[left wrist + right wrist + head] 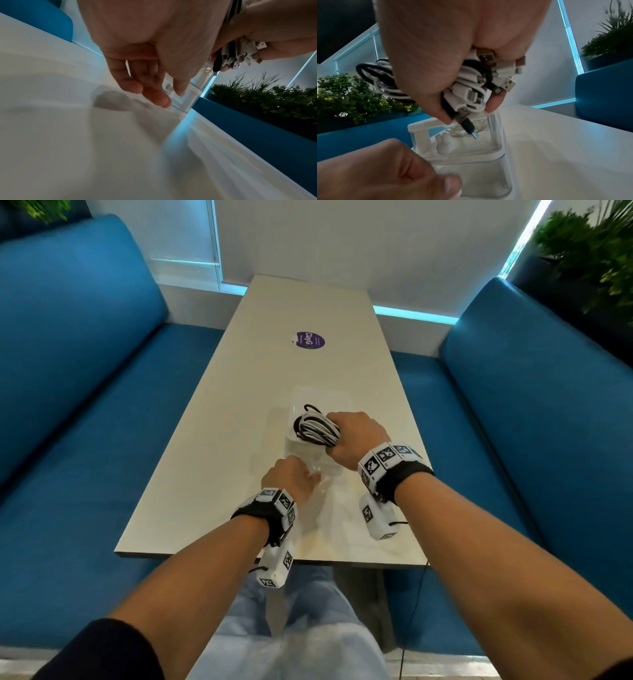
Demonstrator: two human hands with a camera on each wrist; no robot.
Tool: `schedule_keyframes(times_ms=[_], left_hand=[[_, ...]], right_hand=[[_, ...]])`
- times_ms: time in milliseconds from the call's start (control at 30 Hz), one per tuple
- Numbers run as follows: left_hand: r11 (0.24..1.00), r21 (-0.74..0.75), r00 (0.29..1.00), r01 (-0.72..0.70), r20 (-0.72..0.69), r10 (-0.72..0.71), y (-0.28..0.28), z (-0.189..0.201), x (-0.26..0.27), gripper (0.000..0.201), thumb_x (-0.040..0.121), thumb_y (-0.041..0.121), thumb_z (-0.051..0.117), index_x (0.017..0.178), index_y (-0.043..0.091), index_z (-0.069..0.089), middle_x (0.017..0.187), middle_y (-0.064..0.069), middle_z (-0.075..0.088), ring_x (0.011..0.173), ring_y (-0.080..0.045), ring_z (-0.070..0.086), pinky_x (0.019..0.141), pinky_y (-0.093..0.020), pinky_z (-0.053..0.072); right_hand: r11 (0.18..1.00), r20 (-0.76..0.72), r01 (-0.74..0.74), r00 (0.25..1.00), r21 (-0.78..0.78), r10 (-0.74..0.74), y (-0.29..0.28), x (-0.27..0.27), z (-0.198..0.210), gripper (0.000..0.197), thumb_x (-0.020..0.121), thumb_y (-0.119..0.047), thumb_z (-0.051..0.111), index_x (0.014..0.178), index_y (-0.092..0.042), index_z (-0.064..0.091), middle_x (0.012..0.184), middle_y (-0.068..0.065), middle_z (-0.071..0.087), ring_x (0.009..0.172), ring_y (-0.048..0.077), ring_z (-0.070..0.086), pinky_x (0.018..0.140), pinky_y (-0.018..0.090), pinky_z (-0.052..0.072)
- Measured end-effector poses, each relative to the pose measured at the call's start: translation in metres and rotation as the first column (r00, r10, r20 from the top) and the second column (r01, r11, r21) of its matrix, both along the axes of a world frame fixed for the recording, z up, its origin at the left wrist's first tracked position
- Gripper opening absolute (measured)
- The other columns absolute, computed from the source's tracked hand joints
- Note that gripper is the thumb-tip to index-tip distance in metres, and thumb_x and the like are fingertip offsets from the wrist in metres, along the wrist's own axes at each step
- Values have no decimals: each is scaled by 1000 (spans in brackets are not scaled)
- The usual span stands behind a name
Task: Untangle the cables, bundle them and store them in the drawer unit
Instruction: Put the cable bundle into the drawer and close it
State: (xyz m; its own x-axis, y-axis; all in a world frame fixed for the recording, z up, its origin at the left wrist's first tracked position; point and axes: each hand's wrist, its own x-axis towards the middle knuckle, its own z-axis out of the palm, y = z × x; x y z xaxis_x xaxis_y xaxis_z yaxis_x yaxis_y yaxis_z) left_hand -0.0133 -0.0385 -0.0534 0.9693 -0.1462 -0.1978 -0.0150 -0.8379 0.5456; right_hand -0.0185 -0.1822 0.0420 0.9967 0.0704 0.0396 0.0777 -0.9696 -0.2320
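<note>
My right hand (337,436) grips a coiled bundle of black and white cables (317,428) just above a small clear drawer unit (301,448) on the white table (222,440). In the right wrist view the USB plug ends (503,75) stick out of the fist, and a black plug hangs over the pulled-out drawer (488,180) of the unit (419,135). A little white figure sits inside the unit. My left hand (308,477) is at the drawer's front, where thumb (452,186) and fingers (154,97) pinch its edge.
A round purple sticker (310,340) lies farther back on the table. Blue sofas (85,388) (534,412) flank the table on both sides. Potted plants (592,254) stand behind the right sofa. The table's near edge is just below my wrists.
</note>
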Motion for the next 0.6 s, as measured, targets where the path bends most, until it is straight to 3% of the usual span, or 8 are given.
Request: schedule_keyframes(times_ms=[267,467,600], left_hand=[[981,169,992,-95,96,80,-15,6,-5,36,89,50,52,88,16,63,87,0,63,72,-24,59,66,-30,48],[976,215,996,19,79,-37,0,13,-19,36,91,50,54,87,14,55,85,-2,59,79,-27,63,67,-30,49],[985,169,987,-33,159,5,21,28,-16,40,86,53,54,75,14,58,78,-2,63,64,-23,58,59,-29,43]], right_hand=[[999,22,43,999,19,-43,4,-5,-8,18,72,-23,65,89,-29,58,78,-7,62,71,23,61,65,33,54],[999,17,49,999,-2,-49,10,-7,-8,18,73,-24,67,87,-29,56,77,-8,60,71,22,60,63,31,50],[998,17,57,998,26,-57,8,-12,-4,18,75,-24,69,88,-29,58,77,-7,61,70,22,59,65,32,51]])
